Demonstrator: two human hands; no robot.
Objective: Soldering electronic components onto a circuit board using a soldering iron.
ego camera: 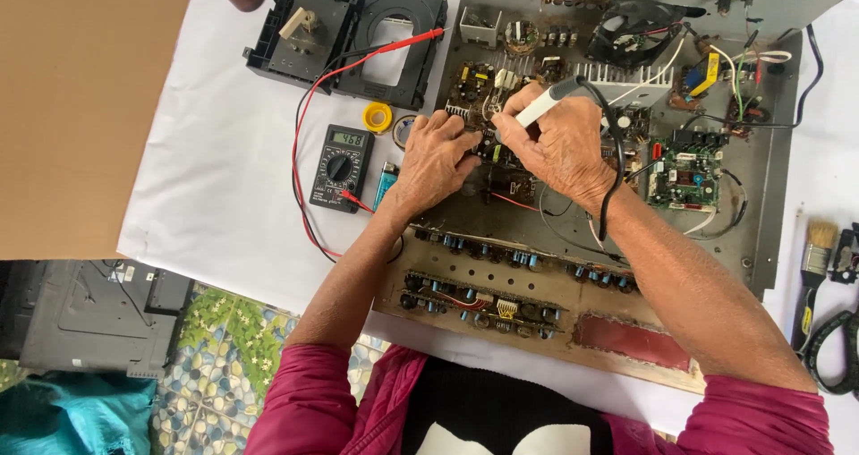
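Right hand: the right hand (562, 146) is closed around a white soldering iron (542, 106), held like a pen, with the tip lowered to the small circuit board (488, 84) at the upper left of the chassis.
Soldering iron cable: a black cable (614, 164) is seen looping from the rear of the iron over the right wrist and down across the forearm.
Left hand: the left hand (436, 158) is laid on the board area just left of the iron tip, fingers curled and pressed down; whether anything thin is pinched between the fingertips cannot be told.
Work piece: an opened grey metal chassis (769, 204) is laid flat on a white cloth (224, 195); several circuit boards, a finned heat sink (626, 81) and a black fan (635, 30) are mounted in it.
Front strip: two rows of components on a long brown board (483, 298) are placed nearest the person, below both wrists.
Meter: a black digital multimeter (340, 167) is set on the cloth just left of the left hand, with red and black leads (304, 124) run up to a black disc-drive assembly (349, 30).
Small items: a yellow roll (378, 116) and a blue lighter (386, 182) are placed beside the meter.
Right edge: a paint brush (812, 267) is laid on the cloth, well apart from the hands.
Left edge: a brown cardboard sheet (80, 97) is overlapping the cloth.
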